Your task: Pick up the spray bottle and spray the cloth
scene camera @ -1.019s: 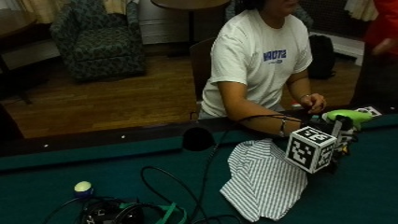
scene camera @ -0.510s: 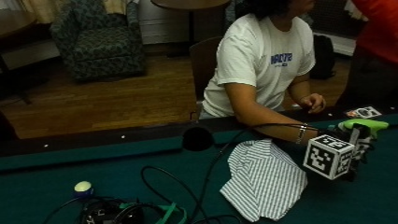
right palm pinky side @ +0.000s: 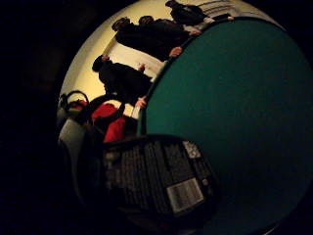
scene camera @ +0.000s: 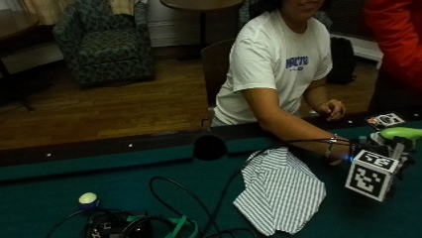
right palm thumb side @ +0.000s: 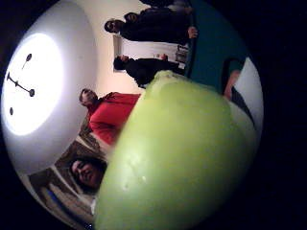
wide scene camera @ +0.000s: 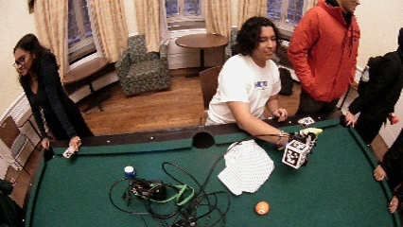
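While hand [scene camera: 376,148] grips spray bottle [scene camera: 399,133] near table [scene camera: 79,171] rail | cloth [scene camera: 280,191] beside | open felt beyond

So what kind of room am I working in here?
Probably a lounge or games room. The work surface is a green-felt pool table with a side pocket and an orange billiard ball; behind it stand a patterned armchair and a round wooden table.

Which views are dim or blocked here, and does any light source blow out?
Outside view: dim, the striped cloth readable on the green felt table. Thumb side palm view: the spray bottle's lime-green plastic head fills and blocks much of it; a ceiling light blows out. Little finger side palm view: dark, the bottle's label legible only as a barcode.
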Motion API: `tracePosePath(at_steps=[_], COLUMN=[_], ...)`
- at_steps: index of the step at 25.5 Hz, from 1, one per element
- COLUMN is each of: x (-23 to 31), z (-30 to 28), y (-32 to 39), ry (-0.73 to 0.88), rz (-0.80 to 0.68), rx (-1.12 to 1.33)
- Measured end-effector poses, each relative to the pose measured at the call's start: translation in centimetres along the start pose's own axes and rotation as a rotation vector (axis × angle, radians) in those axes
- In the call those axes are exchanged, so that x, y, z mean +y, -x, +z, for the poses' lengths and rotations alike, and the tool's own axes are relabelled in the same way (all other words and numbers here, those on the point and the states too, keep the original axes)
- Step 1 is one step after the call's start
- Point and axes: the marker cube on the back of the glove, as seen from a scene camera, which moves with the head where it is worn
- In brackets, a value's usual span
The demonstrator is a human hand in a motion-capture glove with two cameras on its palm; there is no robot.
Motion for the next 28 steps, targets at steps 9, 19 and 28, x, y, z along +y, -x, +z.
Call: tracePosePath(at_steps=[9,19,28], x=[4.8,13.2,20.3], z=[-3.9,-11.3,-17.6], y=[-1.5,0.2,4.6], ry=[0.188,0.278,0.197], rz=[0.133,0.137,0.017], rx=[0.138,0.448,0.596])
